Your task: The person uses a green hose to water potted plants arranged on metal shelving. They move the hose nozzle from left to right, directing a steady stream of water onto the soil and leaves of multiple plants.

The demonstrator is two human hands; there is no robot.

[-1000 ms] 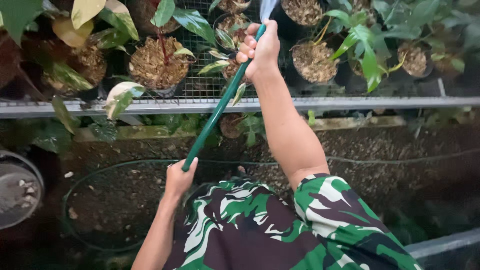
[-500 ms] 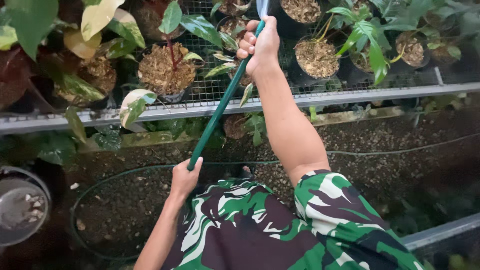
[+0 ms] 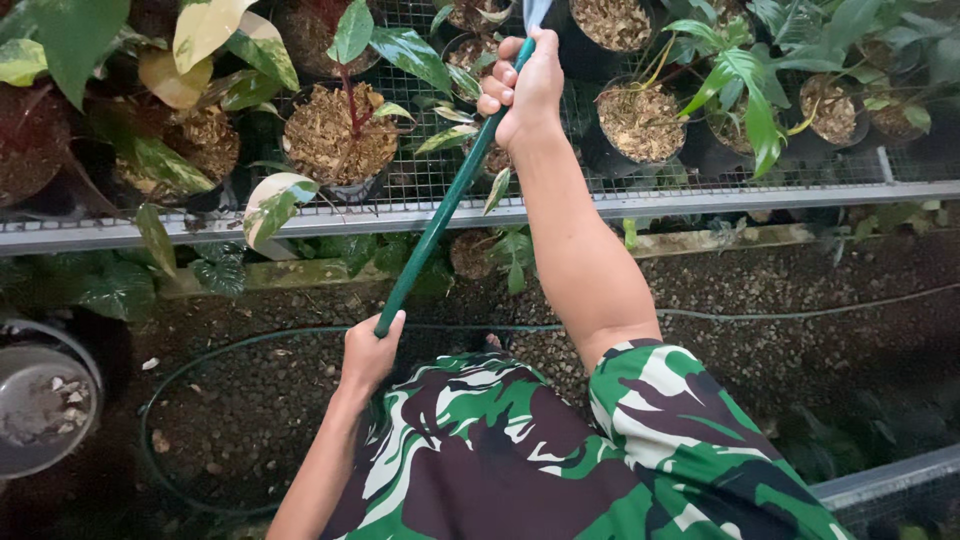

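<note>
**Over the plant bench: 2 hands on 1 green hose**

Up at the wire-mesh bench [image 3: 700, 195], the right hand [image 3: 525, 88] is stretched way out over the pots, fingers [image 3: 500, 85] wrapped fully around the green hose [image 3: 440, 205] near its top end. The nozzle end pokes out just above the fist and runs off the top edge, so I can't tell what's coming out of it. Lower down, the left hand [image 3: 370, 350] is closed around the same hose close to the body, right where it bends away. So the hose runs on a slant from the lower hand up across the bench rail to the upper one.

Rest of the hose loops on the gravel floor [image 3: 250, 400] below the bench in a big curve. Nearest the right hand sits a black pot [image 3: 640, 125] filled with brown chips, and to the left there's another chip-filled pot [image 3: 335, 135] with a red stem and green leaves. A round grey bowl [image 3: 40, 400] sits on the floor at far left. Camo-patterned sleeves [image 3: 680, 440] cover the shoulders.
</note>
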